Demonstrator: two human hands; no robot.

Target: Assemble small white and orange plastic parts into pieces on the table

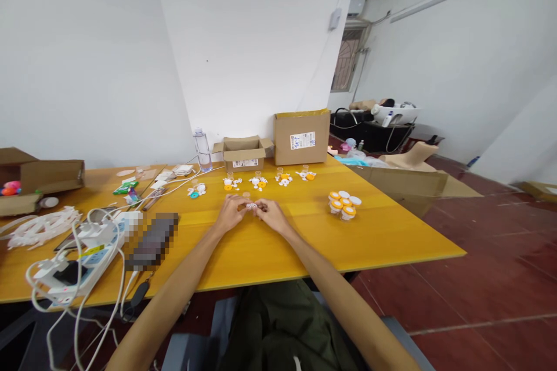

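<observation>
A long yellow table (pixel 391 243) carries everything; at its back edge stand a tall closed cardboard box (pixel 301 137) and a smaller open carton (pixel 243 153), with a clear water bottle (pixel 202 151) just beside it; a tangle of white cables and chargers (pixel 78 255) lies at the left; a cluster of orange-and-white caps (pixel 344 204) sits to the right of the hands. The left hand (pixel 232 213) and the right hand (pixel 272 215) meet near the table's middle, fingers curled narrow around a small white plastic piece (pixel 251 206) pinched between them; it looks light, stiff and easily dropped, so a fingertip pinch at its edges seems best.
</observation>
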